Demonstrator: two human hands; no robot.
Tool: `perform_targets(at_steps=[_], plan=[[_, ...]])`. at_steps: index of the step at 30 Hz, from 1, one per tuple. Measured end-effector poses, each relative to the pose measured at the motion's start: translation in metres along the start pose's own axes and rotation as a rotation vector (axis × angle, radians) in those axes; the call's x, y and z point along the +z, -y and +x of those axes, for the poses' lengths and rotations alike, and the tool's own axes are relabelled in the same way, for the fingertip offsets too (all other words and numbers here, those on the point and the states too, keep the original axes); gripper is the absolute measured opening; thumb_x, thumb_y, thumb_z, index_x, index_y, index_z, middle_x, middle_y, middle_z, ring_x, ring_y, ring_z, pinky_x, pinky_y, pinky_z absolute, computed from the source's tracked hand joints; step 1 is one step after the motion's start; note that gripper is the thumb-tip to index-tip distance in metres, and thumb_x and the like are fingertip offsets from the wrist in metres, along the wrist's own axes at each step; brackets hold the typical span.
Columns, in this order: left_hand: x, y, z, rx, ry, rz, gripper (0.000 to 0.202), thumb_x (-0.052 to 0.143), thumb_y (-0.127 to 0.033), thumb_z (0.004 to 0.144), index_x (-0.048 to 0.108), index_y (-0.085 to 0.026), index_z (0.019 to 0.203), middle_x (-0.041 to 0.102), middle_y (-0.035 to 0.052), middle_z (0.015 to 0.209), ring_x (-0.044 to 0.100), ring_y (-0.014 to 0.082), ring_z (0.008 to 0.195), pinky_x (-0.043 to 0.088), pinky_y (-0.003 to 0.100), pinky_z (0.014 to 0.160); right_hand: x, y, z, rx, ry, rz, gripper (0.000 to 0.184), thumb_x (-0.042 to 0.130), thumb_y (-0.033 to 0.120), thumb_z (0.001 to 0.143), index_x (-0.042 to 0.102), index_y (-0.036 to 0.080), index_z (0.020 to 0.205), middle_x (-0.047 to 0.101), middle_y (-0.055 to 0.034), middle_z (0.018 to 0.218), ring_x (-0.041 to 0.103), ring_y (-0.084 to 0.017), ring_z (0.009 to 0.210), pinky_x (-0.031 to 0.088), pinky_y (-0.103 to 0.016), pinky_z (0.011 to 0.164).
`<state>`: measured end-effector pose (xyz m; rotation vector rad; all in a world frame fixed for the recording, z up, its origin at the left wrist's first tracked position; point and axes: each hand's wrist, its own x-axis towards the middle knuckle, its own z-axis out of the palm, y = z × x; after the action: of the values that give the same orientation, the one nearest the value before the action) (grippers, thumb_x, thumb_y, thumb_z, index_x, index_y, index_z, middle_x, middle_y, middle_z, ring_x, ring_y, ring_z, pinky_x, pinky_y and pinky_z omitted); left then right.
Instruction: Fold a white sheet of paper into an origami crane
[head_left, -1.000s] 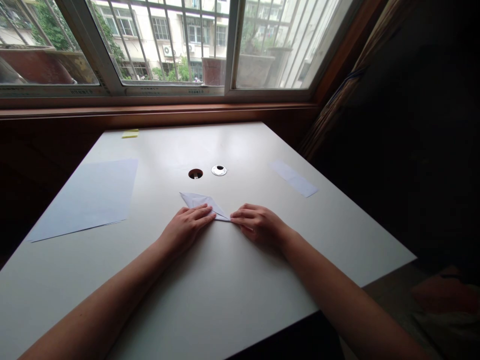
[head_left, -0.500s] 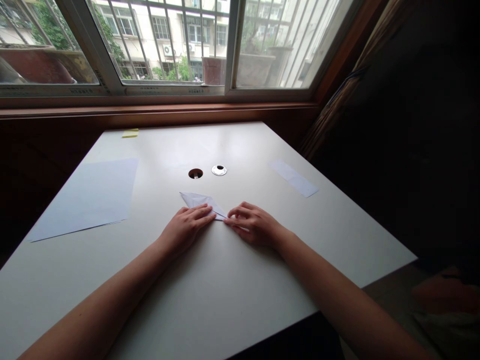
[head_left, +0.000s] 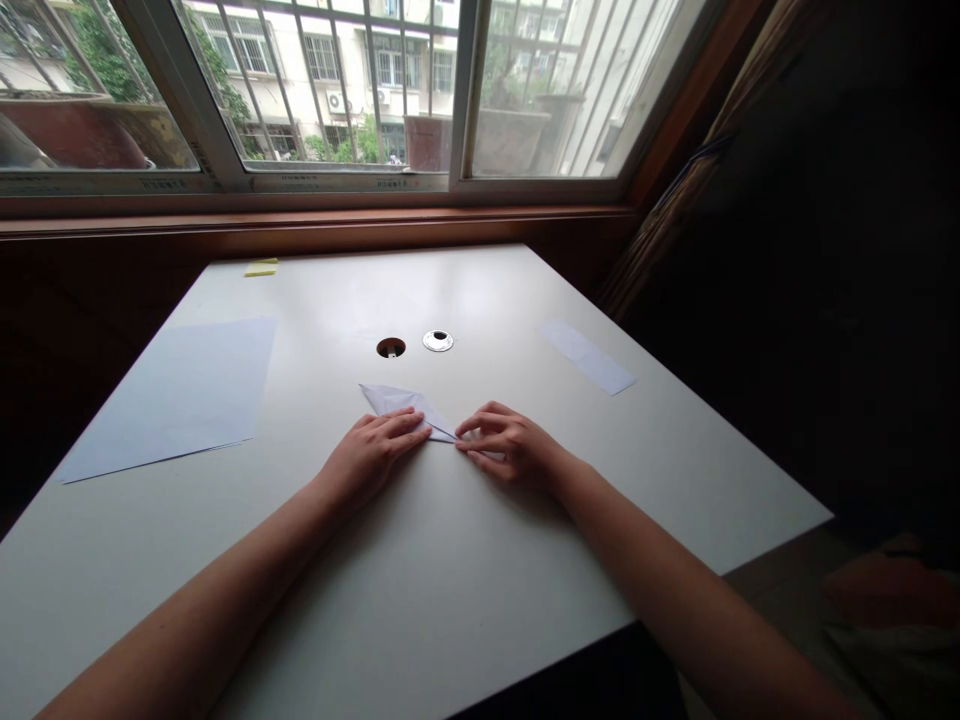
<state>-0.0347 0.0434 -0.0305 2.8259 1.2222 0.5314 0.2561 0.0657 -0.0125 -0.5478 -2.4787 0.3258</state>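
The fingers [head_left: 409, 425] of the left hand [head_left: 371, 455] lie flat and extended, pressing down on the near part of a folded white paper [head_left: 401, 403]; they clasp nothing, only hold the sheet against the table [head_left: 480, 560]. The fingers [head_left: 480, 425] of the right hand [head_left: 510, 448] are curled inward, their tips pinched at the pointed right end of the same paper, at about 3 o'clock from the left fingertips and almost touching them. Whether the tips grip the paper's edge or merely press on it cannot be told.

The folded paper lies near the middle of the table, a narrow pointed shape running from its free corner at 11 o'clock of the left hand down to the tip between the two hands. Most of its near edge is hidden under the left fingers.

Farther out, at 12 o'clock from the paper, there is a round cable hole [head_left: 391, 347] in the table, with something small inside that is too dim to name; just beside it at 3 o'clock lies its white round cover [head_left: 438, 341]. At 9 o'clock, well apart, a flat stack of white sheets [head_left: 176, 395] lies on the table. At 2 o'clock, a narrow strip of white paper [head_left: 586, 356] lies near the right edge. At the far left corner, at 11 o'clock, is a yellow sticky-note pad [head_left: 260, 267]. Beyond the table runs a barred window [head_left: 375, 80].
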Motion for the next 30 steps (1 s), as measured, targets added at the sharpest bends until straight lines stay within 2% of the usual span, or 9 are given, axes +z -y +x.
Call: perform_targets(at_steps=[6,21,30], plan=[[0.001,0.001,0.000,0.004,0.003,0.005,0.046,0.040,-0.013,0.100,0.056,-0.033,0.138,0.056,0.0035,0.144,0.051,0.0222,0.135,0.045,0.038,0.096,-0.001,-0.001,0.002,0.046,-0.050,0.003,0.034,0.057,0.016,0.091,0.067,0.023,0.123,0.071,-0.0087,0.118,0.061,-0.023,0.105,0.057,-0.044,0.091],[-0.003,-0.003,0.001,0.028,0.021,0.063,0.045,0.041,-0.010,0.099,0.057,-0.030,0.137,0.057,0.0045,0.144,0.051,0.0233,0.135,0.045,0.037,0.093,0.007,0.005,0.005,-0.019,0.041,-0.038,0.030,0.062,0.016,0.090,0.071,0.026,0.117,0.070,-0.0033,0.123,0.058,-0.023,0.113,0.054,-0.043,0.097],[-0.002,-0.001,0.002,0.095,-0.024,-0.003,0.042,0.047,-0.015,0.099,0.058,-0.032,0.136,0.061,0.0039,0.139,0.054,0.0231,0.131,0.049,0.040,0.102,0.013,0.008,0.005,-0.057,0.069,0.017,0.030,0.061,0.016,0.090,0.070,0.025,0.118,0.070,-0.0049,0.119,0.060,-0.021,0.114,0.053,-0.040,0.098]])
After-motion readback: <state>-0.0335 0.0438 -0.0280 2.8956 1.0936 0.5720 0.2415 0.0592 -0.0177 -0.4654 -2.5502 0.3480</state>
